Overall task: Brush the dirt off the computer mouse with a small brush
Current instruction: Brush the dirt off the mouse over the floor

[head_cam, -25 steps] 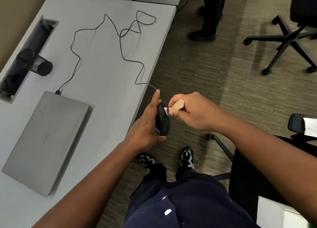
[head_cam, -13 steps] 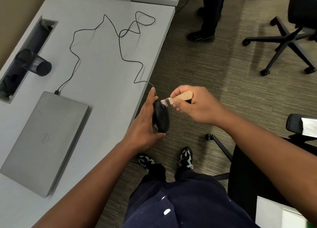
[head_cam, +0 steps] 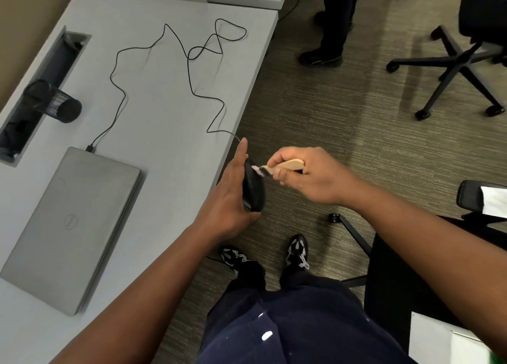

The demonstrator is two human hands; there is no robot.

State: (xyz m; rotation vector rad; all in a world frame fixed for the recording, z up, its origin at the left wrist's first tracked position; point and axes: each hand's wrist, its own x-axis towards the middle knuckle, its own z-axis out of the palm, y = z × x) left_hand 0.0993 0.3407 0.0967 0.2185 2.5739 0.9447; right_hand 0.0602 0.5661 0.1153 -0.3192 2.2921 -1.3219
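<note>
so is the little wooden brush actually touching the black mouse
Touching. The head view shows the pale bristle tip of the small wooden-handled brush pressed against the upper edge of the black computer mouse, no gap visible.

Left hand [head_cam: 230, 196] held the black mouse [head_cam: 253, 189] on edge, off the desk's [head_cam: 164, 95] right edge, above the carpet. Right hand [head_cam: 307, 175] gripped a small wooden-handled brush [head_cam: 284, 166], its pale bristle end against the mouse's upper part. Mouse cable [head_cam: 192, 56] ran back in loops across the desk to a closed grey laptop [head_cam: 71, 226] lying near the front-left. Black mesh pen cup [head_cam: 53, 104] lay tipped by the cable slot. Another person's legs [head_cam: 333, 20] and an office chair base [head_cam: 452, 70] stood on the carpet beyond.
</note>
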